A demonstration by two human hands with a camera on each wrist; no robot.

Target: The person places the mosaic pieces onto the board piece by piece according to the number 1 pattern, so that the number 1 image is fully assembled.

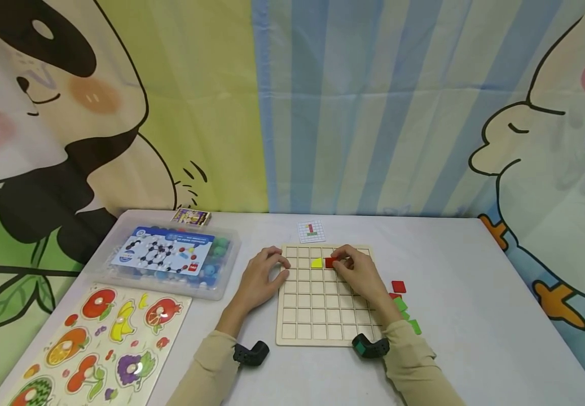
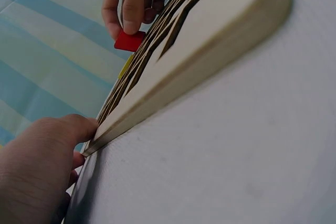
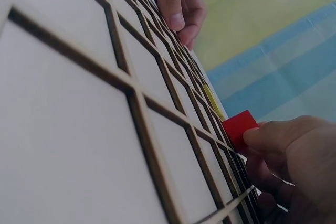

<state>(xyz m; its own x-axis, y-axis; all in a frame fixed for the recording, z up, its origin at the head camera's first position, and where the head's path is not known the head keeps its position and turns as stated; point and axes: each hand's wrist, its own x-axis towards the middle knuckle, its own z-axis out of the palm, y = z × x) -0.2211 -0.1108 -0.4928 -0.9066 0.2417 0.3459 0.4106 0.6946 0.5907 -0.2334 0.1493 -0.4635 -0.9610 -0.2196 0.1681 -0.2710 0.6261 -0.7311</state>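
Note:
A wooden grid board [image 1: 317,304] lies on the table, and a yellow square tile [image 1: 316,263] sits in one of its upper cells. My right hand [image 1: 360,275] pinches a red square tile [image 3: 240,128] between thumb and fingers, just right of the yellow one. In the right wrist view that red tile is tilted, one edge down at the grid. At the board's upper left edge, my left hand [image 1: 260,277] grips the rim. The left wrist view shows its thumb [image 2: 81,128] on the rim and the other fingers partly hidden beside it.
Red tiles [image 1: 398,286] and several green tiles [image 1: 414,326] lie right of the board, partly behind the right forearm. A small pattern card [image 1: 311,231] lies beyond the board. Leftward are a clear plastic case [image 1: 221,287], a small box [image 1: 191,217] and a fruit picture board [image 1: 135,299].

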